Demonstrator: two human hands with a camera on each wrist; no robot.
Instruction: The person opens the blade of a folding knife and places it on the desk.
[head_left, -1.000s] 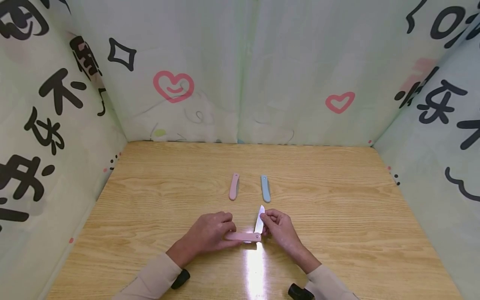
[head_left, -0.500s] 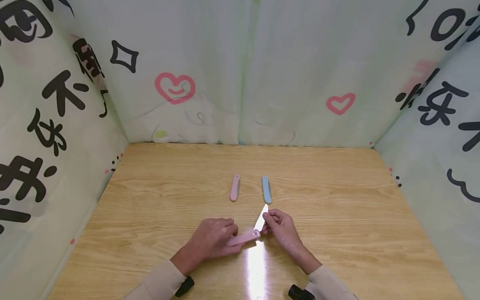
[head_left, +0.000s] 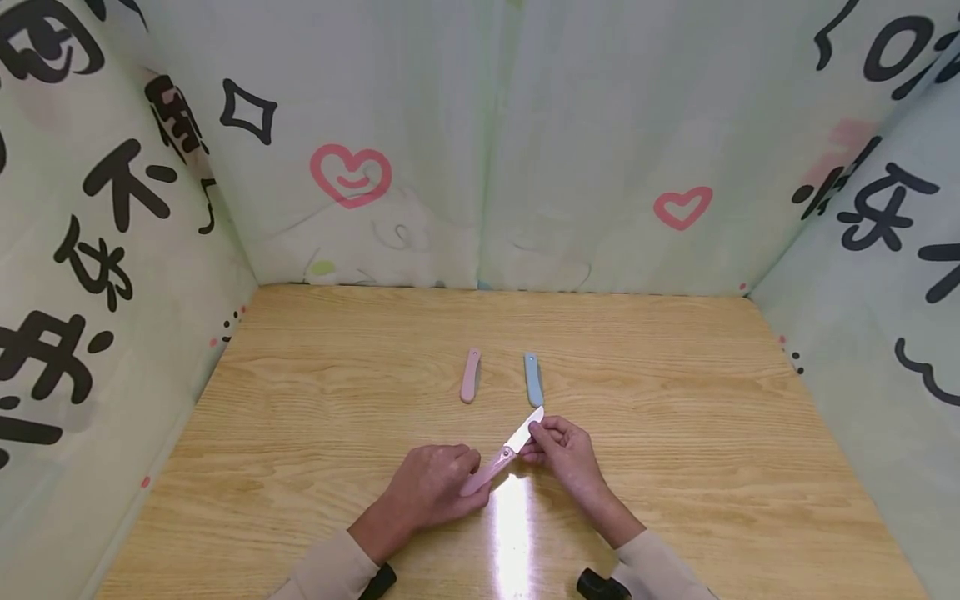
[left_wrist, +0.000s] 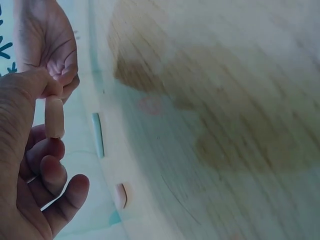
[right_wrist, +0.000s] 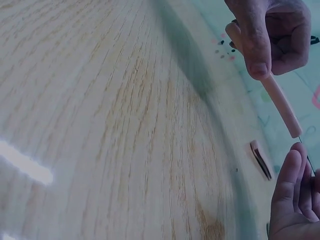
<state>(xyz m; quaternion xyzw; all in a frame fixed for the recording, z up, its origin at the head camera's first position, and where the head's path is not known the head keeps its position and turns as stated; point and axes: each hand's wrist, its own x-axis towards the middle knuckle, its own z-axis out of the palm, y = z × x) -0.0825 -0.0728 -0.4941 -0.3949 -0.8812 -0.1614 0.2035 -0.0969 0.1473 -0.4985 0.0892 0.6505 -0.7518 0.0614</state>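
Note:
A pink-handled folding knife (head_left: 489,472) is held above the table between my two hands, its bright blade (head_left: 525,431) swung out nearly in line with the handle. My left hand (head_left: 435,492) grips the handle's rear end between thumb and fingers; in the left wrist view the handle's butt (left_wrist: 54,120) points toward the camera. With thumb and fingers, my right hand (head_left: 566,467) pinches the blade near its tip. In the right wrist view the handle (right_wrist: 283,107) runs down from the left hand, and the thin blade is partly hidden by the right fingers.
Beyond the hands lie two folded knives, a pink one (head_left: 469,377) and, to its right, a blue one (head_left: 533,381). The wooden table (head_left: 337,375) is walled by printed cloth (head_left: 420,167) at the back and sides. Light glares near the front middle.
The handle has swung from roughly a right angle to nearly straight with the blade. My left hand has moved slightly down and right; the blade tip leans further right. The right hand stays almost in place.

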